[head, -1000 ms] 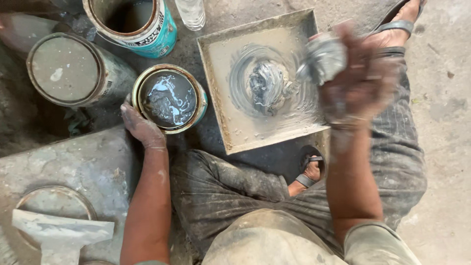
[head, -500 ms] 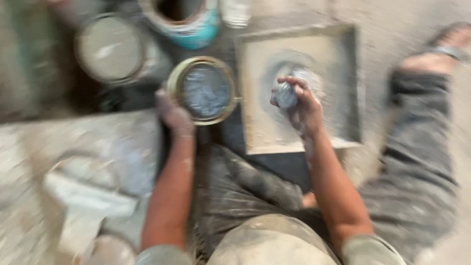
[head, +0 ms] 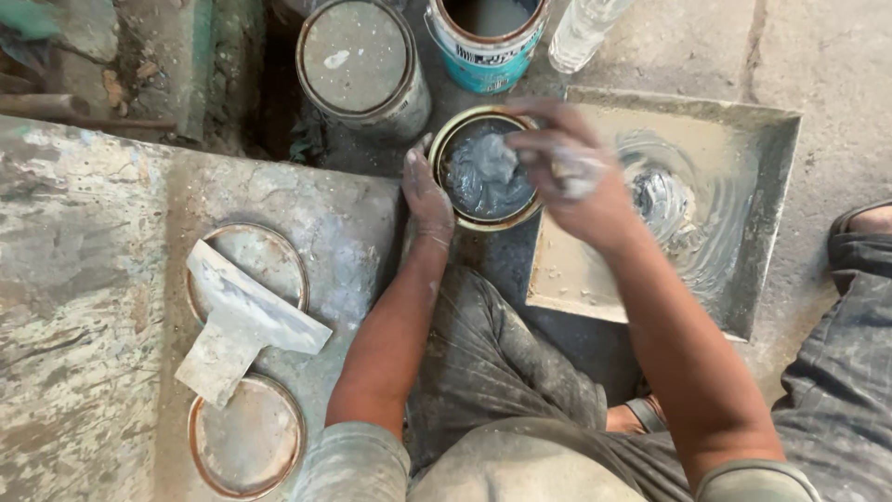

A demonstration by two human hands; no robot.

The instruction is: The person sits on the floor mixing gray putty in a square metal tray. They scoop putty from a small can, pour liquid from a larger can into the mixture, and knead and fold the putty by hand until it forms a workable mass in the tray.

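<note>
While blurred, right hand (head: 567,177) grip unclear | left hand (head: 426,191) grip steadies tin (head: 483,172)

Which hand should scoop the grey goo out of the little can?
Probably the right hand: it hovers over the open can of grey paste. The left hand grips the can's rim, steadying it.

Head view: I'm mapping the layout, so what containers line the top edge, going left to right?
Closed grey-lidded can → open teal can → clear bottle.
</note>
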